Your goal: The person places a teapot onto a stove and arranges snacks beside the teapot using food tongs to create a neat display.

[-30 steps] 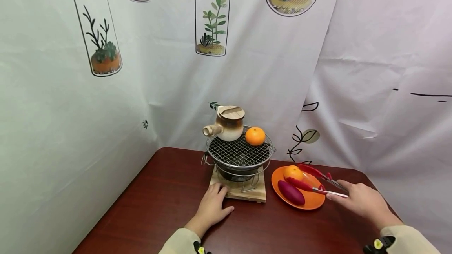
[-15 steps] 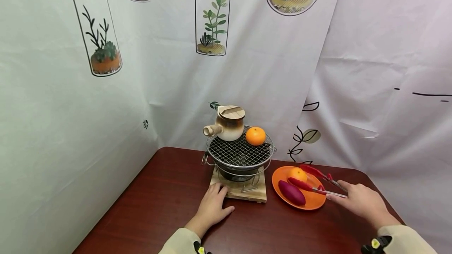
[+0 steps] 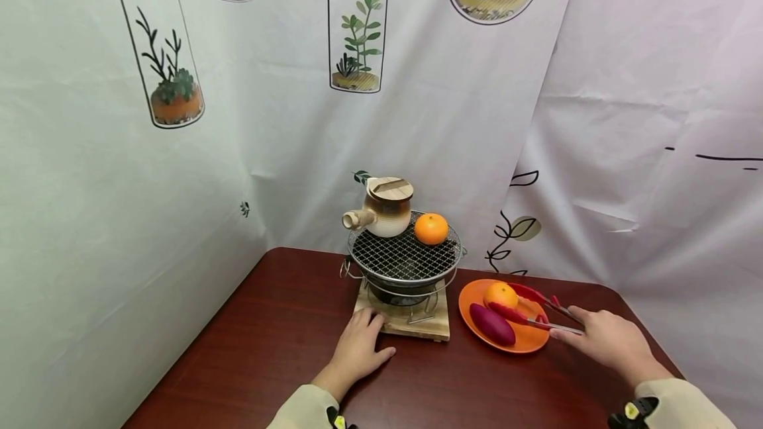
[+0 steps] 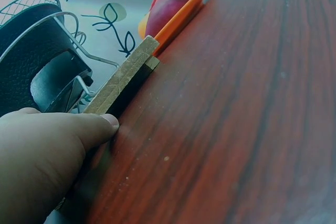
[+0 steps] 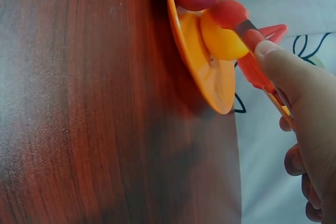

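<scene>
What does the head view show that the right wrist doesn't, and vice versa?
Only head: lidded brown-and-cream ceramic pot, round black wire-mesh grill, pale wooden board, left grip.

Only right wrist: curled lower fingertips of the right grip.

Both: that grip, red-tipped metal tongs, round orange plate, round orange mandarin, purple sweet potato, dark red table.

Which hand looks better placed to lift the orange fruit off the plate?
Probably the right hand: it holds the red-tipped tongs by the orange fruit; the left hand touches the wooden board.

Shows a rounded brown-and-cream pot (image 3: 387, 218) with a flat wooden lid (image 3: 390, 189) before a white cloth backdrop (image 3: 292, 144), overlooking a red-brown wood-grained table (image 3: 280, 323).
</scene>
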`<control>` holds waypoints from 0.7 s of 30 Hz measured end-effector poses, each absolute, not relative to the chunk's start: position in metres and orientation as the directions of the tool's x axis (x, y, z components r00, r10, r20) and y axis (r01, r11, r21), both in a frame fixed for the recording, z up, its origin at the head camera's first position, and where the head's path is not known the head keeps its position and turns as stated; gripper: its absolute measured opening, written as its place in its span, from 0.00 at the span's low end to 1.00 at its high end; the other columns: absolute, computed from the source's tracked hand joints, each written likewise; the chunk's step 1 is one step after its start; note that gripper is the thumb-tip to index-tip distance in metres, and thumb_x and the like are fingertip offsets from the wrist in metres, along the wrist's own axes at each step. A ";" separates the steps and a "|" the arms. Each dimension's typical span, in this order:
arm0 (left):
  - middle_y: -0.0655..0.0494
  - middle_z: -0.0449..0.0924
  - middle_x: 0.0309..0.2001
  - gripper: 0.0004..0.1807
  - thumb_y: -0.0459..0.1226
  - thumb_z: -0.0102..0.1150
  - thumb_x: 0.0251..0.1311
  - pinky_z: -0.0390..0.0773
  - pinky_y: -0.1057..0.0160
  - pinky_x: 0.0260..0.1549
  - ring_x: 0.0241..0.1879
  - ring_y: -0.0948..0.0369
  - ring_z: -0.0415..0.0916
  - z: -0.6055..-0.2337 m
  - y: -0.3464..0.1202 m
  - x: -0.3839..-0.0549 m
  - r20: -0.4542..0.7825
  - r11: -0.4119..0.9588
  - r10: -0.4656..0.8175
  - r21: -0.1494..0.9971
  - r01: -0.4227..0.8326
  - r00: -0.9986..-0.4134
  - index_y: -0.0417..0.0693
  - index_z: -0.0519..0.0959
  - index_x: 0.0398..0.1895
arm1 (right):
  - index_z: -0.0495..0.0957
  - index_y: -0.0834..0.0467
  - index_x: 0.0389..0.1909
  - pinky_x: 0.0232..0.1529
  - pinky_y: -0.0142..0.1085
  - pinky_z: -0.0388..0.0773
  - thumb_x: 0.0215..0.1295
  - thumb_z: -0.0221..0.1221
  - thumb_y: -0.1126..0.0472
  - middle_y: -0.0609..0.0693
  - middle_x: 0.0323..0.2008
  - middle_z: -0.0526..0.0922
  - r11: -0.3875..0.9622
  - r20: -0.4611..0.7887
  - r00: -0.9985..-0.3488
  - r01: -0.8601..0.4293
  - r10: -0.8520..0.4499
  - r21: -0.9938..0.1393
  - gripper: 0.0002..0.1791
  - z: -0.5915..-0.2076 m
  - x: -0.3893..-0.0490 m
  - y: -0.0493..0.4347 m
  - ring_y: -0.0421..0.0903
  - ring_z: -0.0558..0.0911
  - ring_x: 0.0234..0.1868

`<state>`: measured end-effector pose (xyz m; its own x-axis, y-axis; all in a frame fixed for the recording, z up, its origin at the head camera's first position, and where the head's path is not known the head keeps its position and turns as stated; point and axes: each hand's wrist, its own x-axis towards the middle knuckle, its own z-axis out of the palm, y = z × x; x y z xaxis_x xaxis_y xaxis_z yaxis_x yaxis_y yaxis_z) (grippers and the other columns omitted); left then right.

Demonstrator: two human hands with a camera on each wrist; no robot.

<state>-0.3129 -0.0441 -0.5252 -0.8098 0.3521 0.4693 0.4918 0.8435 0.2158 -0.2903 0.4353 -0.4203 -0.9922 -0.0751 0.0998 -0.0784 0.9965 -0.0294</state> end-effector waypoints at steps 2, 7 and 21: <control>0.50 0.71 0.56 0.31 0.54 0.74 0.52 0.70 0.49 0.61 0.61 0.50 0.69 -0.525 -0.044 -0.313 0.468 0.844 0.351 0.217 0.490 -0.811 0.50 0.78 0.55 | 0.77 0.67 0.60 0.36 0.63 0.79 0.55 0.54 0.19 0.70 0.44 0.84 0.996 0.108 -0.991 -0.084 -0.081 -0.025 0.55 -0.418 -0.290 0.435 0.64 0.83 0.42; 0.50 0.71 0.55 0.30 0.54 0.74 0.52 0.70 0.49 0.61 0.61 0.50 0.69 -0.525 -0.044 -0.313 0.466 0.844 0.351 0.217 0.490 -0.812 0.51 0.78 0.55 | 0.77 0.67 0.61 0.37 0.65 0.78 0.56 0.53 0.19 0.70 0.46 0.83 0.996 0.128 -0.989 -0.079 -0.074 -0.033 0.55 -0.410 -0.290 0.435 0.66 0.82 0.43; 0.51 0.71 0.54 0.30 0.53 0.75 0.50 0.70 0.49 0.61 0.60 0.50 0.69 -0.525 -0.044 -0.312 0.476 0.837 0.351 0.228 0.498 -0.806 0.51 0.78 0.54 | 0.75 0.65 0.64 0.35 0.63 0.78 0.57 0.52 0.20 0.68 0.43 0.84 0.995 0.194 -0.978 -0.092 -0.083 -0.036 0.54 -0.379 -0.287 0.438 0.63 0.82 0.38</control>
